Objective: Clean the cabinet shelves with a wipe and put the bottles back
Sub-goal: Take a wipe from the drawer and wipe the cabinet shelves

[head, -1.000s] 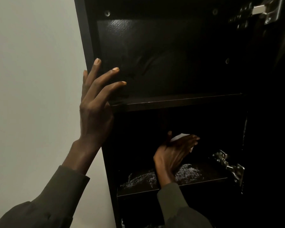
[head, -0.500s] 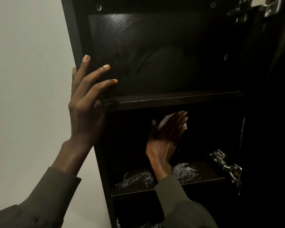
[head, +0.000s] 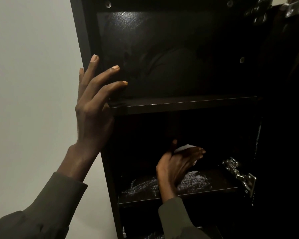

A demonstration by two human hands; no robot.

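A tall black cabinet [head: 86,40] stands open in front of me, very dark inside. My left hand [head: 93,107] rests with spread straight fingers on its left side panel, level with the upper shelf [head: 188,105]. Inside the compartment below, my right hand [head: 178,163] presses a white wipe [head: 184,147] against the back wall with flat fingers. Under that hand the lower shelf [head: 219,185] carries wet, foamy streaks. No bottles show anywhere in view.
A metal door hinge [head: 240,175] sticks out at the right of the lower compartment, and another hinge [head: 293,6] sits at the top right. A plain pale wall [head: 29,83] fills the left. The cabinet door on the right is lost in darkness.
My right hand with the wipe went up the back wall of the lower compartment, then came back down. My left hand stayed on the side panel.
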